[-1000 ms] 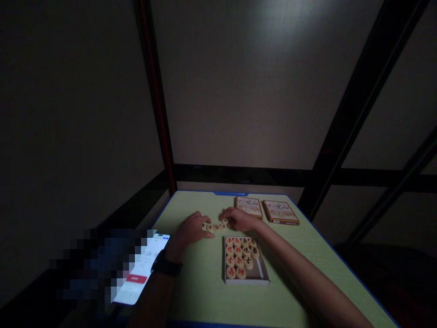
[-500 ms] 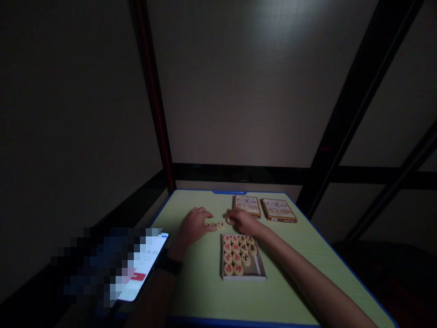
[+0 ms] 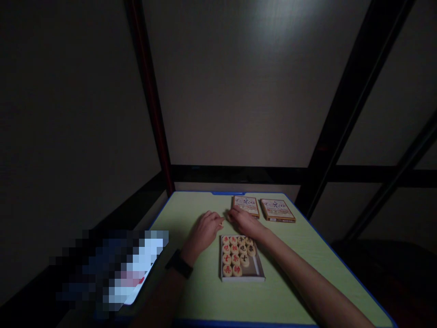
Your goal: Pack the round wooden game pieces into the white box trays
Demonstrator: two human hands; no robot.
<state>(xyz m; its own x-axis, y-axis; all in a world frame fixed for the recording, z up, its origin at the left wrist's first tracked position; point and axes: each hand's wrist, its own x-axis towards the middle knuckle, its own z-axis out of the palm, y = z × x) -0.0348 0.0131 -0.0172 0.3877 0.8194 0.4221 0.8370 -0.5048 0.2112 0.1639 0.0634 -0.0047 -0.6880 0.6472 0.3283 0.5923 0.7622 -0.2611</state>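
Over the middle of the green table, my left hand (image 3: 205, 230) has its fingers closed down around a few Chinese chess pieces. The edge of one pale piece (image 3: 221, 224) shows by its fingertips; the others are hidden under the hand. Just to the right, my right hand (image 3: 245, 220) is pinched round a piece that its fingers mostly cover. The two hands' fingertips are close together but apart. Nearer me, a shallow box (image 3: 251, 276) holds rows of round wooden pieces with red and black characters; its grey floor shows at the lower right.
Two flat printed boxes (image 3: 251, 203) (image 3: 277, 209) lie at the far right of the green table (image 3: 290, 273), whose rim is blue. A lit phone screen (image 3: 148, 255), partly pixelated, stands at the left edge. Dark walls surround the table.
My left hand has moved right and its fingers have closed over the row of pieces, which was in view between finger and thumb. My right hand has barely moved.
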